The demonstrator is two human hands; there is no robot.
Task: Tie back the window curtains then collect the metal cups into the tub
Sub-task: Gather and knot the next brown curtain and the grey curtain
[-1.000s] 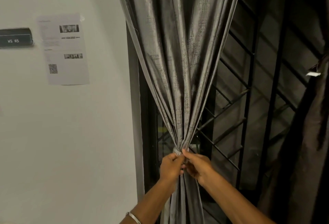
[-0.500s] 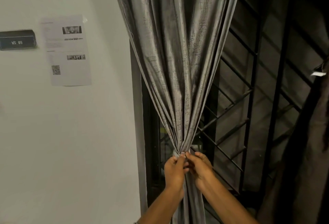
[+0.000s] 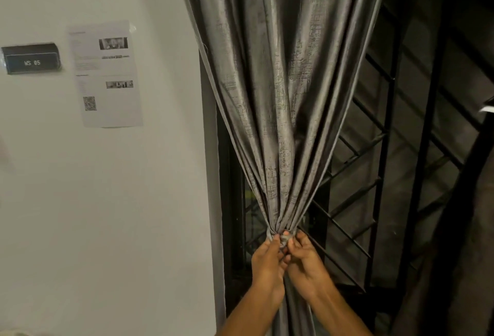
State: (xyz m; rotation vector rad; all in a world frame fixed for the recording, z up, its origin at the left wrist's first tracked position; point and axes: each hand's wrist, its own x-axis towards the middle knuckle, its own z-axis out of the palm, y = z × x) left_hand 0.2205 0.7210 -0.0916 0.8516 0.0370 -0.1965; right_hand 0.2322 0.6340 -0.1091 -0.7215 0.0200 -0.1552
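Observation:
A grey shiny curtain (image 3: 283, 89) hangs in front of the window and is gathered into a tight bunch low down. A grey tie band (image 3: 284, 238) wraps that bunch. My left hand (image 3: 267, 263) and my right hand (image 3: 304, 263) meet at the bunch, fingers pinched on the tie band. Below my hands the curtain falls straight between my forearms. No metal cups or tub are in view.
A black window grille (image 3: 385, 148) with diagonal bars stands behind the curtain. A second dark curtain (image 3: 465, 242) hangs at the far right. On the white wall to the left are a printed sheet (image 3: 107, 73) and a black label plate (image 3: 32, 59).
The view has shifted slightly, so the hands sit a little lower in the frame. Both hands stay at the gathered bunch, fingers working the band.

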